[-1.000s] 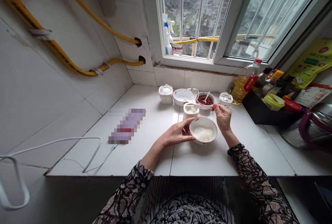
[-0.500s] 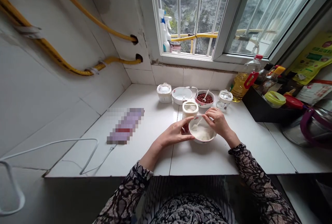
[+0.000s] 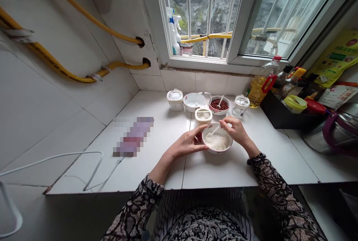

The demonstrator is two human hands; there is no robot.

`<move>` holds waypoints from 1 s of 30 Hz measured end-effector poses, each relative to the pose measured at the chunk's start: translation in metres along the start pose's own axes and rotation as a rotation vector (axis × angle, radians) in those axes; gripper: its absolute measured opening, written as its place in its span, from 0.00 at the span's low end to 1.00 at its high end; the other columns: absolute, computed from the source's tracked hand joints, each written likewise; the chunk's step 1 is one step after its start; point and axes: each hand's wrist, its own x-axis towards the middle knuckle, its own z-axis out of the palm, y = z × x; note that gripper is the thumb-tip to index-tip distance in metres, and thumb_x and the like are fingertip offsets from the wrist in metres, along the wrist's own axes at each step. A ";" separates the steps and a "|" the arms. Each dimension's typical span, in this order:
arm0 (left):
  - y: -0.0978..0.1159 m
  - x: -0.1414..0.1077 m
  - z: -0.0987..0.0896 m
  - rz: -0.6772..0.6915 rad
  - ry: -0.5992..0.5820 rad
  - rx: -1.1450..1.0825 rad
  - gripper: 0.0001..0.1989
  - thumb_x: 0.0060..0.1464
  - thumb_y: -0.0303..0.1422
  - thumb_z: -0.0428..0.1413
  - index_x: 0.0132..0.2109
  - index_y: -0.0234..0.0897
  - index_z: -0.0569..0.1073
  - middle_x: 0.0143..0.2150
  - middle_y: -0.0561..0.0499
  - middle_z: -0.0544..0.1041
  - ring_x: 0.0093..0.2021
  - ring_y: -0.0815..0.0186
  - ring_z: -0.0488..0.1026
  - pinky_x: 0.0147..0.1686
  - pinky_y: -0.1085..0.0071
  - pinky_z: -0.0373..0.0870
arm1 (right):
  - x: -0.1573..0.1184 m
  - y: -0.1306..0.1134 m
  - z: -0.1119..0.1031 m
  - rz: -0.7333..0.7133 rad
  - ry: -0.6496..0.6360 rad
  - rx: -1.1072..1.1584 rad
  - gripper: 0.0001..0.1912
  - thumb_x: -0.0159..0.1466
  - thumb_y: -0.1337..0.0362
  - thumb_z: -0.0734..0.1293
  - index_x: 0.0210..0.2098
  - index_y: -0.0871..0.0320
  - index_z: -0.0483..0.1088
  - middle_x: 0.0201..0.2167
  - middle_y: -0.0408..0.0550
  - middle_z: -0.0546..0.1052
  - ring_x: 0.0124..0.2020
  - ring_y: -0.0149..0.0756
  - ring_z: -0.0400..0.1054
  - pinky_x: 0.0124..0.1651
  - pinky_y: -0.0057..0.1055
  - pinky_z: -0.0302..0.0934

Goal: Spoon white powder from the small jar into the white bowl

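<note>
My left hand (image 3: 191, 142) grips the left side of a white bowl (image 3: 218, 152), thumb and fingers around its wall. Inside lies a white, grainy or powdery substance (image 3: 219, 142). My right hand (image 3: 233, 131) pinches the handle of a small white spoon (image 3: 211, 134), whose scoop rests low at the left inside the bowl. Just behind the bowl stands a cream-rimmed jar (image 3: 203, 117) with pale contents. Farther back are a bowl of dark red beans (image 3: 219, 105) with a white spoon in it and a white bowl (image 3: 194, 101) with a pale interior.
A lidded white container (image 3: 175, 101) and a clear jar (image 3: 241, 106) stand along the back. An oil bottle (image 3: 258, 90) and a dark box (image 3: 274, 112) of condiments are at the right, near a metal kettle (image 3: 316, 135). A blurred purple object (image 3: 134, 136) with a cable lies left.
The spoon's handle and scoop now show more plainly, with the scoop slightly left in the bowl. My left hand keeps its hold on the bowl. The whole view has shifted slightly.
</note>
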 end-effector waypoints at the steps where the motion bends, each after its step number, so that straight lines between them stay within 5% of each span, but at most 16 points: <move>1: 0.000 0.000 0.000 -0.002 0.000 0.002 0.38 0.55 0.44 0.64 0.68 0.43 0.60 0.44 0.48 0.76 0.38 0.63 0.73 0.40 0.64 0.74 | 0.000 0.000 0.000 0.026 0.009 0.016 0.23 0.64 0.47 0.65 0.19 0.54 0.72 0.22 0.47 0.76 0.29 0.38 0.68 0.39 0.36 0.61; 12: 0.004 0.000 0.000 -0.009 -0.003 -0.001 0.38 0.55 0.45 0.64 0.68 0.43 0.60 0.47 0.46 0.76 0.38 0.62 0.73 0.40 0.64 0.74 | 0.009 0.015 -0.006 0.348 0.039 0.336 0.31 0.51 0.35 0.71 0.15 0.57 0.69 0.18 0.45 0.73 0.23 0.32 0.64 0.31 0.31 0.60; 19: -0.001 0.001 0.001 0.020 0.010 0.031 0.39 0.55 0.47 0.63 0.69 0.45 0.60 0.44 0.48 0.75 0.40 0.61 0.72 0.41 0.63 0.74 | 0.019 0.017 -0.001 0.317 0.143 0.347 0.31 0.51 0.33 0.69 0.17 0.56 0.71 0.21 0.48 0.76 0.27 0.37 0.68 0.37 0.35 0.64; 24: 0.002 0.002 0.001 0.017 0.018 0.035 0.37 0.54 0.47 0.64 0.68 0.46 0.62 0.42 0.49 0.75 0.38 0.61 0.71 0.39 0.64 0.73 | 0.016 0.008 0.006 0.084 0.328 0.123 0.25 0.62 0.40 0.65 0.25 0.55 0.75 0.26 0.50 0.79 0.34 0.43 0.72 0.45 0.40 0.64; 27: 0.003 0.002 0.001 0.015 0.025 0.035 0.37 0.54 0.47 0.64 0.67 0.45 0.63 0.41 0.50 0.74 0.37 0.61 0.71 0.39 0.63 0.73 | 0.011 0.003 0.007 -0.187 0.335 -0.166 0.18 0.67 0.50 0.65 0.27 0.54 0.76 0.28 0.49 0.81 0.37 0.44 0.73 0.56 0.47 0.59; 30: 0.004 0.001 0.001 0.021 0.022 0.033 0.37 0.55 0.46 0.64 0.67 0.46 0.62 0.39 0.51 0.73 0.36 0.62 0.71 0.39 0.63 0.73 | 0.008 -0.001 0.005 -0.296 0.345 -0.265 0.14 0.68 0.56 0.65 0.28 0.53 0.76 0.29 0.47 0.81 0.37 0.43 0.73 0.59 0.48 0.57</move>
